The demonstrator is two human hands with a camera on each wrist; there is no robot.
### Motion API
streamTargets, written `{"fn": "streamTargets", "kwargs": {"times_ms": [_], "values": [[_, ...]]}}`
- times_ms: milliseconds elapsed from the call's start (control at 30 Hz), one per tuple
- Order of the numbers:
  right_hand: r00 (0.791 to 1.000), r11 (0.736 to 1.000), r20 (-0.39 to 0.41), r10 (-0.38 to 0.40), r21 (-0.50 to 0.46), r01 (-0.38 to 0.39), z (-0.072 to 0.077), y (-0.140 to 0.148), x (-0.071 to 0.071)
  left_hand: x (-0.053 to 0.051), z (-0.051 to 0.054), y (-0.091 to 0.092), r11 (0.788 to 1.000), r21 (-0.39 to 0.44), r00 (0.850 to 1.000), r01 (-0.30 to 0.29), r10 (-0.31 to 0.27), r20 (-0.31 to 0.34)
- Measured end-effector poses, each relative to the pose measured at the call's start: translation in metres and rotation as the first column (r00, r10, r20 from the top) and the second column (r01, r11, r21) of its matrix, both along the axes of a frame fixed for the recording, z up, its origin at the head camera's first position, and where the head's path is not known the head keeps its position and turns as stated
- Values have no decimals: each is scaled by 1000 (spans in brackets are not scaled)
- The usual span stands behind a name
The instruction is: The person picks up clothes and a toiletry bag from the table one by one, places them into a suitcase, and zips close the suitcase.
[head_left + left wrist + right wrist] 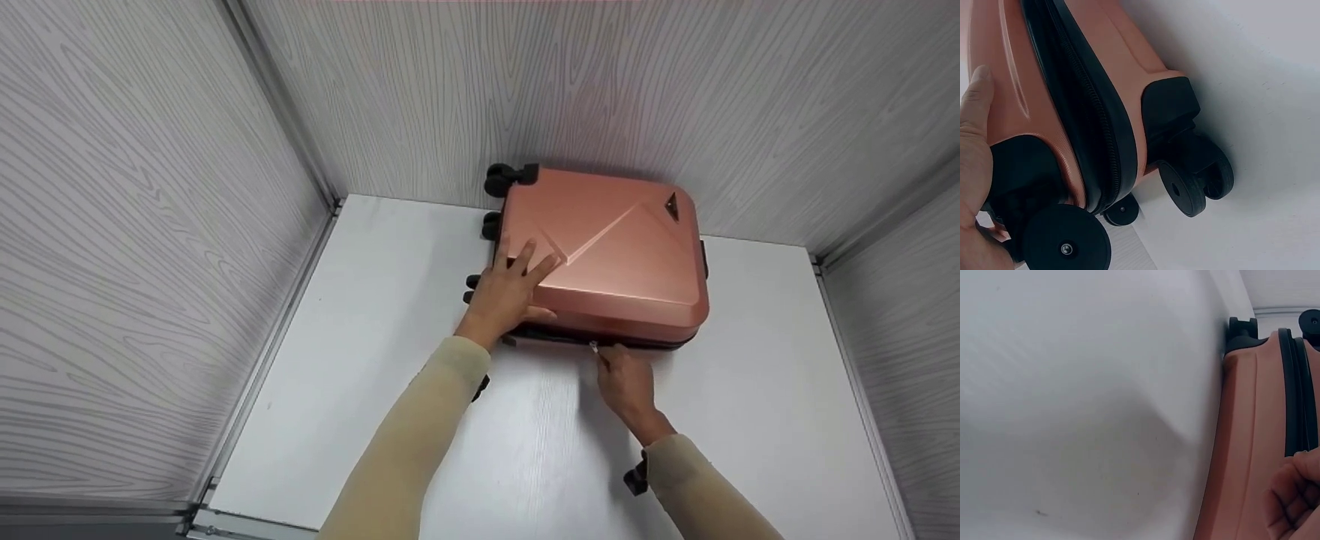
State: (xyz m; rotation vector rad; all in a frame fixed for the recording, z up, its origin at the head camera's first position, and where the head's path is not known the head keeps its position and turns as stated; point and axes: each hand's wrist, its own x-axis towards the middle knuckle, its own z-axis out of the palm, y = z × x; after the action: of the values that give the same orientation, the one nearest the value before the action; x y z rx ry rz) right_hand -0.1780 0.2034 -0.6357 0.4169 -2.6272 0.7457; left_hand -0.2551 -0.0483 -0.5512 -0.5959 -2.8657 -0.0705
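A rose-pink hard-shell suitcase (611, 240) lies flat on the white floor, its black wheels (499, 180) pointing left. On its near left corner rests my left hand (506, 292), fingers spread over the shell. The left wrist view shows that hand (974, 152) beside a black corner wheel (1067, 242) and the dark zipper (1100, 118) running round the side. My right hand (628, 381) pinches a small silver zipper pull (594, 346) at the middle of the near side. In the right wrist view, curled right-hand fingers (1292, 495) meet the black zipper band (1297, 394).
White wood-grain panels enclose the floor (375, 300), with a back wall (562, 97) right behind the suitcase. Metal rails (270, 337) run along the floor's sides. A black side handle (704, 259) sits on the suitcase's right end.
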Motion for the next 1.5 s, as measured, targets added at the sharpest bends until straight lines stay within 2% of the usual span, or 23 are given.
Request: {"fn": "streamTargets", "kwargs": {"times_ms": [100, 267, 600, 967, 1267, 1500], "values": [[999, 1000, -37, 5, -1, -5, -2, -4, 0, 0, 1, 0, 1000, -10, 1000, -5, 5, 8], [997, 1000, -76, 30, -4, -30, -2, -10, -1, 1, 2, -1, 1000, -24, 1000, -11, 11, -18], [993, 996, -83, 84, 23, -83, -1, -32, -2, 0, 1, 1, 1000, 14, 1000, -9, 8, 16], [989, 992, -88, 120, 46, -117, -1, -50, -3, 0, 0, 1, 1000, -9, 1000, -15, 15, 9], [983, 987, -94, 156, 61, -151, 0, -69, -6, 1, -2, -1, 1000, 23, 997, 9, -8, -79], [981, 982, -81, 178, 77, -172, 0, -79, -6, 0, -2, -1, 999, 45, 999, 11, -10, -31]]}}
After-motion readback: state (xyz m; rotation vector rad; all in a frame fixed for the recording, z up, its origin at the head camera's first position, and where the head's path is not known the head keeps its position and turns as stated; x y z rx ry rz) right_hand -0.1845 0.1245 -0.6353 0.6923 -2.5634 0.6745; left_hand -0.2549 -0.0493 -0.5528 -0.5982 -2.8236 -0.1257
